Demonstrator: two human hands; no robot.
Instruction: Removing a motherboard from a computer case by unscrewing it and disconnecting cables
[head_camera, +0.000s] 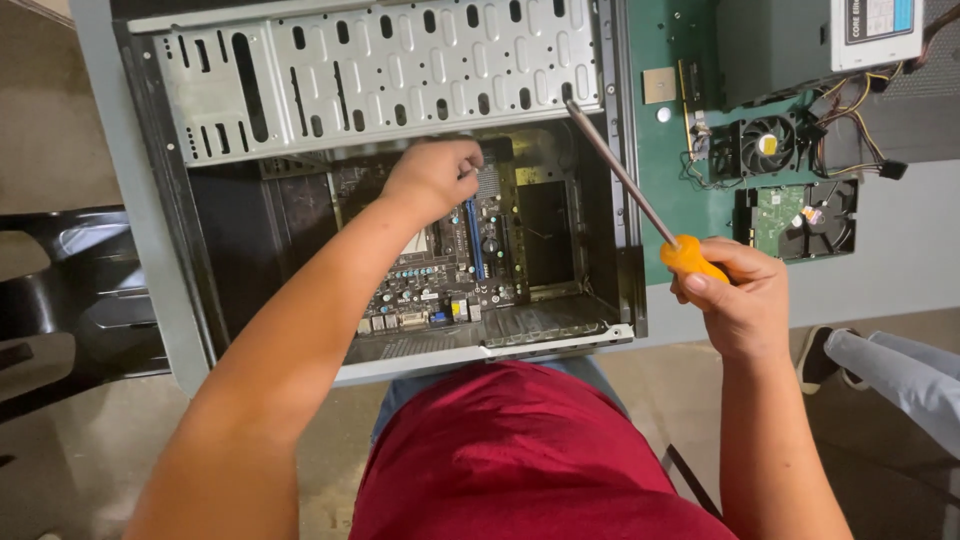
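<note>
An open computer case (400, 70) lies on the grey worktop (890, 260), its perforated metal drive cage at the far side and the motherboard (450, 270) exposed inside. The left hand (435, 175) reaches into the case over the far part of the motherboard, its fingers curled together on something small that stays hidden beneath them. The right hand (740, 295) hangs just right of the case's near right corner, closed around the orange handle of a screwdriver (640, 205); the long shaft slants up and left, its tip at the far right edge of the case. Farther right on a green mat (660, 170) lie a power supply (810, 40), a cooling fan (765, 145) and a hard drive (800, 215).
</note>
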